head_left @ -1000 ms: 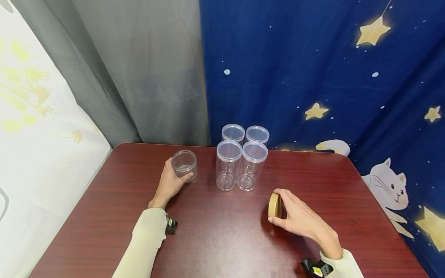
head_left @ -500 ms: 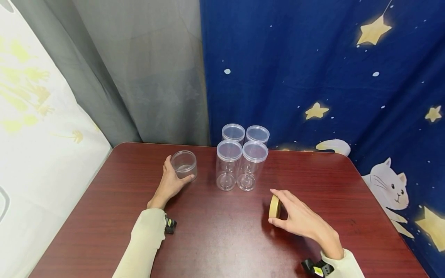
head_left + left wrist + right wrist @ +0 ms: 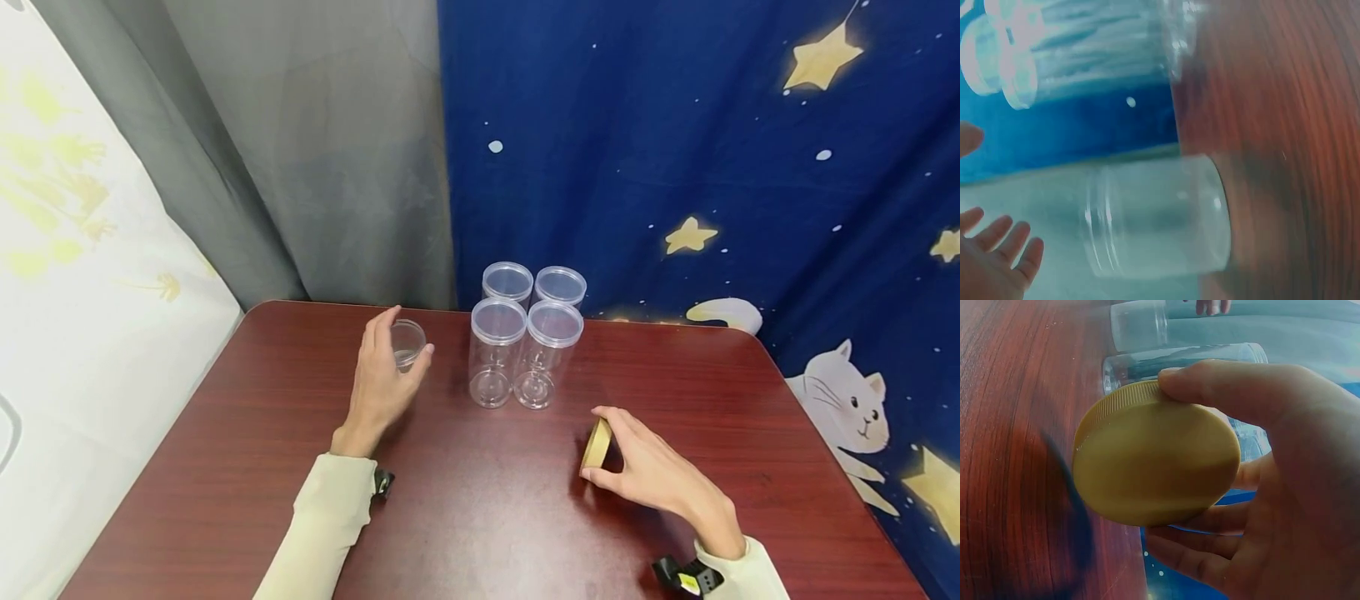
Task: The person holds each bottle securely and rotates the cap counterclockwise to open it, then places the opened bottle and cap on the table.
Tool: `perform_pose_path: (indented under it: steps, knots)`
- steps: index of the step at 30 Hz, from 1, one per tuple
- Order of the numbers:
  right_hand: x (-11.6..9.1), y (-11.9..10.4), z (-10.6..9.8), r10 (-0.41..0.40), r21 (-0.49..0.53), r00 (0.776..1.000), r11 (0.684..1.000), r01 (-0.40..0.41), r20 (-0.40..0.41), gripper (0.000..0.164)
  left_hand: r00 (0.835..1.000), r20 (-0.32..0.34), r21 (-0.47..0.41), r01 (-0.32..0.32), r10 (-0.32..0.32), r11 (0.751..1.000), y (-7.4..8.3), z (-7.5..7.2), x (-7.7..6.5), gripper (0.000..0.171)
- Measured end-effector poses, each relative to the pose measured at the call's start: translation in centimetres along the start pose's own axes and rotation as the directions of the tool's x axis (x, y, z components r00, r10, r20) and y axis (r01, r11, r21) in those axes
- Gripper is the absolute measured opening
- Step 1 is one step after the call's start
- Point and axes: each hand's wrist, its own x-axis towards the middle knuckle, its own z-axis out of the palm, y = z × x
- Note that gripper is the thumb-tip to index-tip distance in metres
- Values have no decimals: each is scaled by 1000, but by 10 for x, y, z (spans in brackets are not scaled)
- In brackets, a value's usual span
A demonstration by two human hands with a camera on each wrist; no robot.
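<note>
A short clear jar point(image 3: 409, 338), with no lid visible, stands upright on the table at the left. My left hand point(image 3: 381, 383) is above and beside it, thumb and fingers spread. In the left wrist view, a gap shows between those fingers and the jar point(image 3: 1163, 219). My right hand point(image 3: 660, 475) pinches a gold screw lid point(image 3: 597, 445) by its rim, tilted on edge over the table's right side. The right wrist view shows the lid's point(image 3: 1154, 462) smooth flat face and ribbed edge, with the thumb on the rim and some fingers behind it.
Several tall clear jars point(image 3: 492, 354) with translucent lids stand clustered at the back middle of the brown table point(image 3: 465, 500). A grey curtain point(image 3: 352, 167) and a blue star-patterned curtain point(image 3: 570, 167) hang behind it. White printed fabric point(image 3: 90, 350) hangs at the left.
My left hand has let go of the short jar and lifted off it. The right hand still pinches the gold lid, which has tilted slightly. The head view has shifted a little.
</note>
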Motion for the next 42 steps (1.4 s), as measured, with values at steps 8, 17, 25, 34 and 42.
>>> perform_pose_path:
  steps: [8,17,25,34,42]
  knots:
    - [0,2,1,2,18,1000,1000,-1,-12,82,984,169,-34,-42,47,999,14,19,-8,68]
    - [-1,4,1,-12,30,1000,999,12,-11,82,921,376,-15,115,-101,993,24,48,-22,88]
    - [-3,7,2,-6,44,1000,999,6,-8,80,898,405,-12,194,-172,981,26,64,-27,101]
    - [-3,13,3,-38,77,999,996,38,-5,79,910,380,14,176,-168,984,29,75,-29,105]
    - [-4,15,-2,-14,87,998,996,8,66,84,912,365,4,200,-188,980,29,79,-28,103]
